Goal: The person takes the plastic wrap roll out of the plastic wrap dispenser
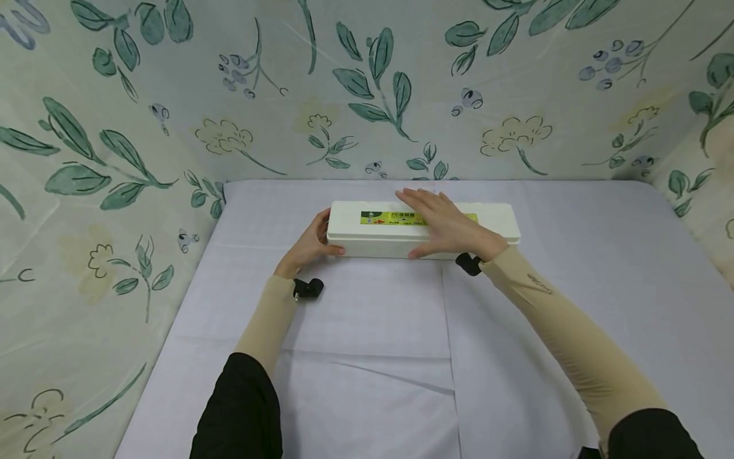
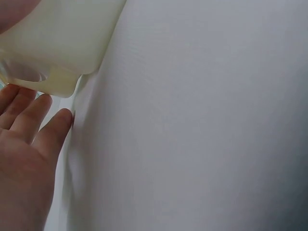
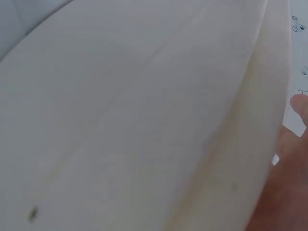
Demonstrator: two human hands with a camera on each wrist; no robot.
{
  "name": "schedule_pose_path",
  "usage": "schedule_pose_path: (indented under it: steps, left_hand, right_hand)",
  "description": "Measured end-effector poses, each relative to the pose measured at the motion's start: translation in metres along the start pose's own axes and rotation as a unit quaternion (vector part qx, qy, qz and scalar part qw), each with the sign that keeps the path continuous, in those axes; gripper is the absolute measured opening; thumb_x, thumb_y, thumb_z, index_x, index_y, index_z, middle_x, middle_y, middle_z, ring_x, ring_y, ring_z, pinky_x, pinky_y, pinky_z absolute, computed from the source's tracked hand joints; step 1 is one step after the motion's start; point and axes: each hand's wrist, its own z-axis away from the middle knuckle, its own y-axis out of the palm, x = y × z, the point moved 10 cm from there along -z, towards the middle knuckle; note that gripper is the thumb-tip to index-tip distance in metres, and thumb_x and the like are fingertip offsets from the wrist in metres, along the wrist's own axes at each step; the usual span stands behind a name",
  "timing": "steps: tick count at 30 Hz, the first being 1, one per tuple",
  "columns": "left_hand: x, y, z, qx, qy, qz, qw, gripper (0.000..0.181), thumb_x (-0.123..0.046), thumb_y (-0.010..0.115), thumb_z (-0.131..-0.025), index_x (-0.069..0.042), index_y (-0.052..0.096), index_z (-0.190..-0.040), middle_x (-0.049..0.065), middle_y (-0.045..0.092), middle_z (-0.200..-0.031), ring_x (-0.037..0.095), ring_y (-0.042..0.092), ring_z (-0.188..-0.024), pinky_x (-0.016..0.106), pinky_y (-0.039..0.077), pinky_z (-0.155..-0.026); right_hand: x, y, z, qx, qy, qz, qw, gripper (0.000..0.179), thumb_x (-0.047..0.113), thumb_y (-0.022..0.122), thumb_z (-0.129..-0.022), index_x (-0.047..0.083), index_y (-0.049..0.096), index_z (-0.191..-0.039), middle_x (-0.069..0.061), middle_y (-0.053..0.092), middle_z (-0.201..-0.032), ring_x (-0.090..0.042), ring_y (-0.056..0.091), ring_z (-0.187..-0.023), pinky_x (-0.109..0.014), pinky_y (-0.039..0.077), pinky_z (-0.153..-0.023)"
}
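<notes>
A long white box [image 1: 367,246] with a rounded lid and a yellow-green printed label [image 1: 390,218] lies crosswise on the table; it looks like a cling film dispenser. My left hand [image 1: 312,245] holds its left end, thumb at the front corner and fingers around the end. In the left wrist view, the fingers of the left hand [image 2: 29,144] are against the end of the box [image 2: 62,43], by a cut-out. Over the right half, my right hand [image 1: 450,226] lies across the lid with fingers extended and thumb toward the front, hiding part of the label.
White cloth [image 1: 373,319] with creases covers the table. Behind and to the left hangs a leaf-patterned curtain [image 1: 275,95]. Small black cameras [image 1: 309,288] are strapped at both wrists. In the right wrist view, the box's pale surface [image 3: 134,120] fills most of the picture.
</notes>
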Motion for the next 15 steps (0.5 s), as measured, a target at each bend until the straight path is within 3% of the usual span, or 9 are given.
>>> schedule_pose_path:
  steps: [15]
  left_hand:
    - [-0.001, -0.0008, 0.0006, 0.001, -0.001, -0.001, 1.0, 0.103, 0.008, 0.078, -0.07, -0.009, 0.017, -0.151, 0.007, 0.023, -0.155, 0.02, 0.02, -0.142, 0.035, 0.018, -0.113]
  right_hand:
    - [-0.0039, 0.0052, -0.0079, 0.019, 0.031, 0.038, 0.9986, 0.116, 0.054, 0.079, -0.071, 0.013, 0.011, -0.155, -0.01, 0.014, -0.157, -0.032, 0.011, -0.142, -0.058, 0.002, -0.111]
